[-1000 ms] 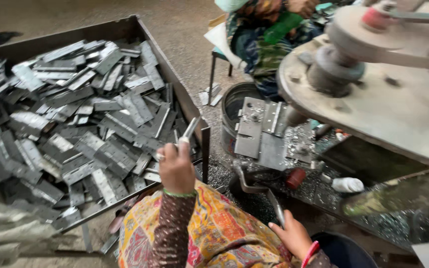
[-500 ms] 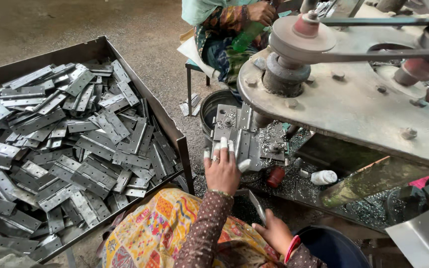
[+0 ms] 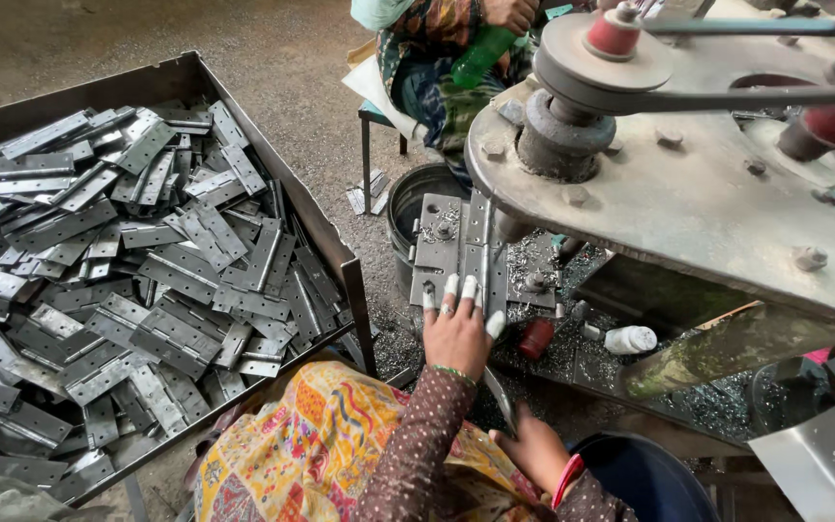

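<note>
on the machine bed, left hand (image 3: pixel 458 333) presses a hinge (image 3: pixel 475 253) flat-fingered; right hand (image 3: pixel 533 447) grips a strip (image 3: pixel 498 394).

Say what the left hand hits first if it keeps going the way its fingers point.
The left hand points up the jig plate toward the machine. Straight on, its fingertips would probably first meet the spindle coming down from the machine's grey plate, though depth is unclear.

My left hand (image 3: pixel 458 333) presses a metal hinge (image 3: pixel 474 253) flat on the machine's plate (image 3: pixel 434 249); my right hand (image 3: pixel 533 449) rests low, holding a thin metal piece (image 3: pixel 499 394). Beside me, a tray (image 3: pixel 273 159) of hinges.
</note>
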